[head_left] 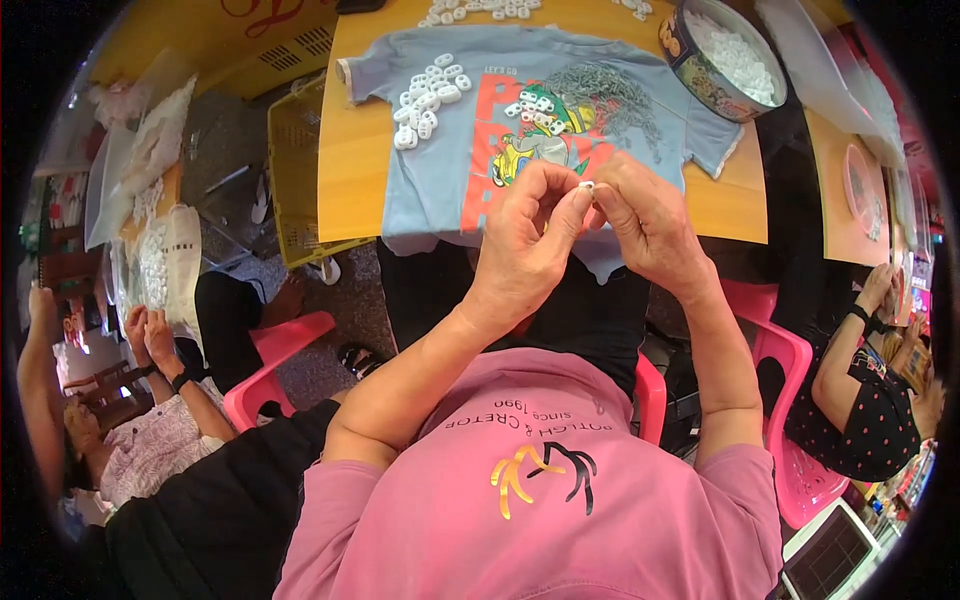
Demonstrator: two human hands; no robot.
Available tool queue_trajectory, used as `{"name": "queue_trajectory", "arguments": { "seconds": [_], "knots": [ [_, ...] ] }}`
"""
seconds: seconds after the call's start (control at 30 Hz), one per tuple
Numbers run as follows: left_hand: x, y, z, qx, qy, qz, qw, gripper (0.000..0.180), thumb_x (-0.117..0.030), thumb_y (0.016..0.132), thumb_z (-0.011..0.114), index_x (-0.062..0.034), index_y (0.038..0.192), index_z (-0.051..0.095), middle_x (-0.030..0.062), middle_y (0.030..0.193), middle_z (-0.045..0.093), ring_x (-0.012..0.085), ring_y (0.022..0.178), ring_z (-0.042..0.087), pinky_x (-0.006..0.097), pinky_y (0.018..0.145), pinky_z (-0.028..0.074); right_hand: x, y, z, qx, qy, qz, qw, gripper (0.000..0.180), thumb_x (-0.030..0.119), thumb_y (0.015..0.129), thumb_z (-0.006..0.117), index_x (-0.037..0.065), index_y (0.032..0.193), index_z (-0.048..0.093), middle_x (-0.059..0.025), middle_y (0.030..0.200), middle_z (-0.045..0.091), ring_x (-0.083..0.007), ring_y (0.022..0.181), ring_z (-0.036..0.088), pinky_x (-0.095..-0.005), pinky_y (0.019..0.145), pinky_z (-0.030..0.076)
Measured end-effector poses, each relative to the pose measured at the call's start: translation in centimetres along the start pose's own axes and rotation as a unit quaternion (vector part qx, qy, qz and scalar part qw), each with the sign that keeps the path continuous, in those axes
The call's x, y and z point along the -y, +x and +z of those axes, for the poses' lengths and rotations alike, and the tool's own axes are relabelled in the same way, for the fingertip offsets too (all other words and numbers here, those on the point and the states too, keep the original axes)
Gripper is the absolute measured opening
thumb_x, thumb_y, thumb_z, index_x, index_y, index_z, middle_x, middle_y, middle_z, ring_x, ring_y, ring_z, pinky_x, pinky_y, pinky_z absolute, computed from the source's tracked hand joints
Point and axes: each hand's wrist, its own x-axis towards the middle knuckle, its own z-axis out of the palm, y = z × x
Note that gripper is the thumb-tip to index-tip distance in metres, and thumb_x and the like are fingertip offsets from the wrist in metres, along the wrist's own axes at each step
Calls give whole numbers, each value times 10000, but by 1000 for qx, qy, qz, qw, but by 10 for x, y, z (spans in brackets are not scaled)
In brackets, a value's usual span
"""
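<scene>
Over the near edge of a grey-blue T-shirt point(430, 190) spread on the table, my two hands meet fingertip to fingertip. Thumb and finger of my left hand point(525, 245) pinch a small white plastic piece point(587, 185). My right hand point(650, 220) closes on its other side; anything else in those fingers is hidden. Beyond them lie a few white pieces with dark marks point(530, 103). Farther left is a heap of white oval pieces with holes point(430, 97). A loose pile of small dark metal parts point(610, 92) spreads to the right of the shirt's print.
A round tin point(690, 82) of small white pieces stands at the table's far right. More white pieces point(485, 10) lie at the far edge. A yellow crate point(295, 170) sits left of the table point(350, 150). Other people work on both sides, near pink chairs point(775, 350).
</scene>
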Motion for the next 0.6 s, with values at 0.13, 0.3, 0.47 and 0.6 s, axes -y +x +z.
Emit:
{"name": "queue_trajectory", "arguments": {
  "seconds": [0.13, 0.3, 0.47, 0.6],
  "knots": [
    [8, 2, -10, -8, 5, -13, 1000, 104, -106, 968, 574, -12, 979, 531, -11, 809, 565, 37, 732, 535, 196, 628, 439, -7, 6, 7, 38, 1, 7, 999, 152, 89, 962, 531, -17, 859, 497, -115, 728, 480, -264, 632, 522, -354, 565, 428],
    [20, 7, -34, -38, -26, -7, 999, 127, -144, 971, 577, -25, 998, 542, -4, 824, 576, 56, 739, 544, 212, 675, 450, -8, 28, 16, 69, -13, 16, 997, 165, 108, 985, 505, -29, 896, 528, -84, 703, 506, -182, 620, 561, -301, 570, 452],
    [18, 1, -55, -144, -36, -15, 989, 148, -170, 974, 576, -30, 1011, 546, 24, 829, 614, 83, 742, 575, 223, 710, 462, -22, 72, 40, 56, 25, 44, 997, 163, 130, 931, 584, -23, 966, 627, -107, 784, 597, -195, 669, 577, -308, 615, 460],
    [23, 0, -68, -162, -22, -20, 986, 133, -163, 968, 585, -36, 988, 552, 5, 811, 603, 49, 704, 556, 192, 615, 439, -34, 111, 67, 22, -47, 65, 997, 167, 173, 884, 633, 40, 970, 686, -130, 875, 644, -262, 745, 608, -369, 676, 476]
  ]
}}
